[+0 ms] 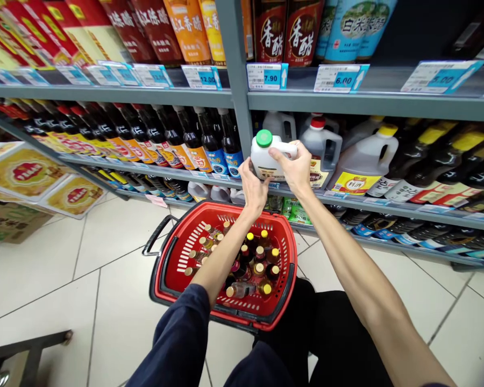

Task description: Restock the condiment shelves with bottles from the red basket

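Observation:
A white plastic jug (262, 153) with a green cap is held between both hands at the front of the middle shelf. My left hand (253, 185) grips the jug's lower left side, fingers against its wall. My right hand (296, 164) is closed on the handle at the jug's right. The jug's base and part of its label are hidden by my hands. Just behind and right of it stands a red-capped jug (320, 145) of dark liquid. Below my left forearm, a red shopping basket (288, 258) holds several small bottles with yellow, tan and red caps.
Dark sauce bottles (193, 137) line the shelf to the left. A yellow-capped jug (363, 161) and more bottles stand to the right. Price tags (342, 79) run along the upper shelf edge. Printed cartons (24, 172) are at the far left, and a dark metal frame (32, 349) stands lower left.

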`<state>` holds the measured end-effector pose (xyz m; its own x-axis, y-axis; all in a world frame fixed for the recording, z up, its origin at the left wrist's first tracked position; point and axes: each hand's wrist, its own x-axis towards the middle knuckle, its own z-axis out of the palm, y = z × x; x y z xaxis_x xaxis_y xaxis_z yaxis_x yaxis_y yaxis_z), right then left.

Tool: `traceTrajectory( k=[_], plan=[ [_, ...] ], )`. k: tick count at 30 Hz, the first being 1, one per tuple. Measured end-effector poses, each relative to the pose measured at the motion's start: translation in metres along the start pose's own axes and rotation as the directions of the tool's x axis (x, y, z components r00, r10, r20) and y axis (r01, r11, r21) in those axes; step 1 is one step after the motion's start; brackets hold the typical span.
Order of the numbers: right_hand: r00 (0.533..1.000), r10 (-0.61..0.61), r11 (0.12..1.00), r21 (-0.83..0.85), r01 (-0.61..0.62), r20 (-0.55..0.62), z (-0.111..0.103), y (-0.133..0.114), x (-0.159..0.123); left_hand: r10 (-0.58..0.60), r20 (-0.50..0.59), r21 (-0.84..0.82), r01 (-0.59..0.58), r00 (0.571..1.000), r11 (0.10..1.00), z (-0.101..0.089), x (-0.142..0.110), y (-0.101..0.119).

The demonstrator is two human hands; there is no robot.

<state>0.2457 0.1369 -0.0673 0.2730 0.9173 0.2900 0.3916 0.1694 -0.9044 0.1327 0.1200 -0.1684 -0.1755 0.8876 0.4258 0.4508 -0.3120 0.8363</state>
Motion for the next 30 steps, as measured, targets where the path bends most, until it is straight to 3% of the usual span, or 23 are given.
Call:
traceTrajectory(
  k=[5,8,11,14,16,19,23,26,30],
  plan=[
    [0.998,0.057,0.998,0.017,-0.058,0.017,0.008,0.015,0.017,0.025,0.044,0.06,-0.027,0.999,0.998,0.006,-0.002,-0.001],
    [0.998,0.042,0.995,-0.092,-0.037,0.055,0.007,0.017,0.02,0.079,0.095,0.092,-0.088,0.992,0.992,0.008,-0.001,-0.001],
    [0.992,-0.043,0.951,-0.299,0.077,0.119,0.005,0.008,0.023,0.099,0.119,0.132,-0.115,0.988,0.985,0.013,0.002,0.0],
    [0.955,-0.155,0.833,-0.486,0.264,0.253,0.006,-0.003,0.032,0.081,0.129,0.159,-0.102,0.988,0.982,0.017,0.005,0.005],
    [0.92,-0.167,0.752,-0.558,0.351,0.354,0.008,-0.007,0.041,0.063,0.136,0.165,-0.085,0.989,0.983,0.019,0.007,0.011],
    [0.892,-0.127,0.672,-0.624,0.399,0.434,0.01,-0.008,0.055,0.065,0.158,0.173,-0.093,0.985,0.981,0.019,0.009,0.017],
    [0.896,0.034,0.616,-0.715,0.33,0.443,0.011,-0.009,0.073,0.085,0.193,0.196,-0.123,0.977,0.973,0.011,0.007,0.016],
    [0.871,0.198,0.618,-0.747,0.246,0.45,0.009,-0.015,0.084,0.104,0.203,0.165,-0.139,0.974,0.977,0.001,0.005,0.009],
    [0.835,0.236,0.656,-0.715,0.241,0.498,0.007,-0.02,0.093,0.168,0.181,0.104,-0.188,0.969,0.977,-0.014,0.0,0.003]
  ],
)
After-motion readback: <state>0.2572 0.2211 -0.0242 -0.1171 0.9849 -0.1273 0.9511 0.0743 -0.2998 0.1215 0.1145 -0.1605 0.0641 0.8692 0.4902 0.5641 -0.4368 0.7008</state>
